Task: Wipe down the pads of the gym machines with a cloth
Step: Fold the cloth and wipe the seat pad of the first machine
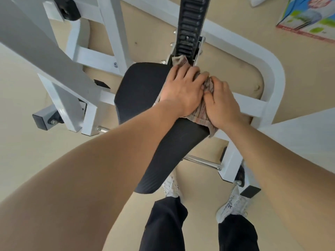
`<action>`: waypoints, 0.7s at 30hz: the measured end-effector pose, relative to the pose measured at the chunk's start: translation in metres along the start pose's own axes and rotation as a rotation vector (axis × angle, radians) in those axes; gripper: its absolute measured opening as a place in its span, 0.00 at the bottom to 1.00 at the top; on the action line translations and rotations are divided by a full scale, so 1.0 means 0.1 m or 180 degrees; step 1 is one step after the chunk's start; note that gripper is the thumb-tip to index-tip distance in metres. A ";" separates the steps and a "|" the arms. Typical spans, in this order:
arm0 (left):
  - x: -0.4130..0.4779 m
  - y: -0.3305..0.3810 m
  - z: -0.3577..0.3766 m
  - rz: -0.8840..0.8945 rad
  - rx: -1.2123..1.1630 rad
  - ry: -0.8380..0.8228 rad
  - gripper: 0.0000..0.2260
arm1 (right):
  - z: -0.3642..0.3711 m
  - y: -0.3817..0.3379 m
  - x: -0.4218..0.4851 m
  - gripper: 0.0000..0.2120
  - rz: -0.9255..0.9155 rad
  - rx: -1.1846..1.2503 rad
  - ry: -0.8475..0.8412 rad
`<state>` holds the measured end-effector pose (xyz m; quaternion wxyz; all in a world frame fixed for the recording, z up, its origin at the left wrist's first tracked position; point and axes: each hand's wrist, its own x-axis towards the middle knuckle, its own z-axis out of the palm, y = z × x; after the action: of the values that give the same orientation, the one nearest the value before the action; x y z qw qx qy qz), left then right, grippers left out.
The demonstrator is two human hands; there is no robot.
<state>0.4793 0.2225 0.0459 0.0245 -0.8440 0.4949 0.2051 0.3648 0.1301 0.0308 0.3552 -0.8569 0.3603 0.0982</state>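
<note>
A long black ribbed pad [143, 91] of a white gym machine stretches from the middle of the view down toward my feet. A grey-brown striped cloth [201, 113] lies bunched on the pad's far right part. My left hand [183, 89] presses flat on the cloth with fingers spread. My right hand [223, 104] rests beside it, fingers curled into the cloth's folds. A corner of the cloth [179, 61] sticks out past my left fingertips, by the pad's far end.
The white steel frame [272, 73] curves round the pad on the right, with grey and white beams [59, 69] on the left. A black notched adjuster bar [190, 24] rises behind the pad. A chrome rod [203, 161] runs under it. My white shoes [232, 203] stand on beige floor.
</note>
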 end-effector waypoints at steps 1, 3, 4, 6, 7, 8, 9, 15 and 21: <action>0.02 0.10 0.02 0.0130 0.0035 -0.0033 0.22 | 0.05 0.06 -0.08 0.21 0.0115 0.0681 0.0068; 0.01 0.22 0.05 0.0315 0.0100 -0.0076 0.23 | 0.21 0.10 -0.27 0.21 0.0272 0.2035 0.0300; -0.06 0.24 0.07 0.0377 0.0108 -0.0101 0.23 | 0.30 0.08 -0.38 0.21 0.0337 0.2508 0.0409; -0.28 0.23 0.07 0.0508 0.0097 -0.0147 0.25 | 0.47 -0.03 -0.64 0.27 0.0495 0.2958 0.0616; -0.42 0.20 0.07 0.0574 0.0075 -0.0166 0.25 | 0.54 -0.12 -0.77 0.28 0.0575 0.3008 0.0719; -0.56 0.15 0.07 0.0624 0.0046 -0.0213 0.25 | 0.59 -0.19 -0.88 0.29 0.0599 0.3028 0.0824; -0.69 0.10 0.07 0.0667 0.0010 -0.0288 0.25 | 0.62 -0.24 -0.97 0.29 0.0588 0.3022 0.0910; -0.44 0.09 0.02 0.0434 -0.0038 -0.0342 0.24 | 0.41 -0.06 -0.44 0.28 0.0843 0.3028 0.0752; -0.23 0.11 0.04 0.0450 -0.0037 -0.0269 0.25 | 0.35 -0.05 -0.27 0.25 0.1290 0.3448 0.0743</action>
<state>0.4587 0.2369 0.0525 0.0260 -0.7977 0.5506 0.2446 0.3517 0.1712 0.0190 0.6744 -0.4726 0.5524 -0.1289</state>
